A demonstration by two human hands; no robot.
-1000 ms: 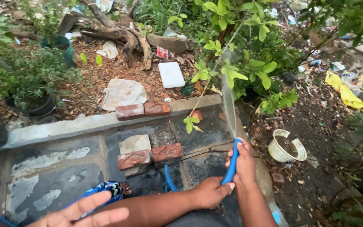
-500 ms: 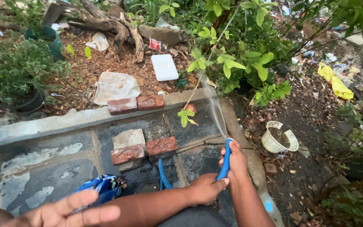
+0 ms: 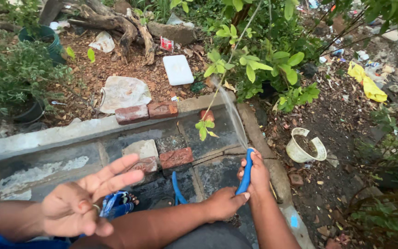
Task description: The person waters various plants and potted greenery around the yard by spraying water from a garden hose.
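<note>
Right of the red brick [image 3: 176, 157], our right hand [image 3: 256, 177] and left hand [image 3: 224, 203] clench the blue hose [image 3: 248, 159] – a slackened grip could swing its spray [image 3: 233, 115] wide.

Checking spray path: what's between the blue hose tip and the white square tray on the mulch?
Head view: from the blue hose, the water jet, a leafy sprig over wet paving, then the concrete kerb before the white tray.
</note>
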